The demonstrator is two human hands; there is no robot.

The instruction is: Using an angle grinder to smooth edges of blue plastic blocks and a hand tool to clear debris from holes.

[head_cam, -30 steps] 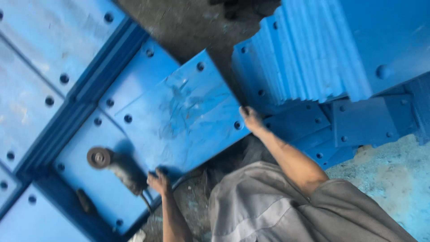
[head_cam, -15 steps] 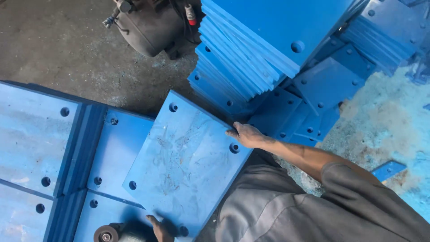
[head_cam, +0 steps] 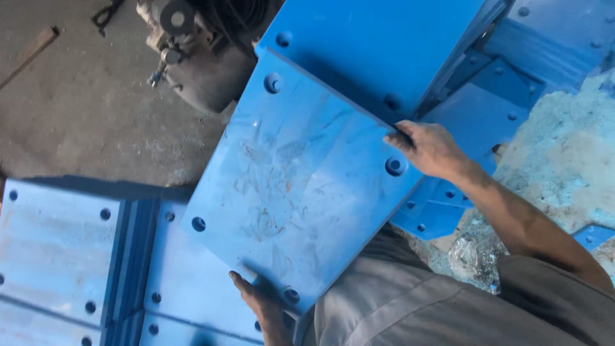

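I hold a large square blue plastic slab (head_cam: 295, 186) with round bolt holes near its corners, lifted and tilted in front of me. My right hand (head_cam: 429, 148) grips its upper right edge next to a corner hole. My left hand (head_cam: 259, 301) grips its lower edge near another hole. The slab's scuffed face is turned up toward the camera. Its far corner overlaps a stack of similar blue slabs (head_cam: 384, 57).
More blue slabs (head_cam: 64, 256) lie flat on the floor at lower left. A dark engine-like machine (head_cam: 192, 51) sits at the top on the concrete floor. Smaller blue plates (head_cam: 487, 109) and pale shavings (head_cam: 564, 154) lie at right. My grey trouser leg (head_cam: 410, 301) fills the bottom.
The slab has come up off the floor pile and moved toward the stack at upper right. Both hands kept their grip on its edges, and the view swung up and right.
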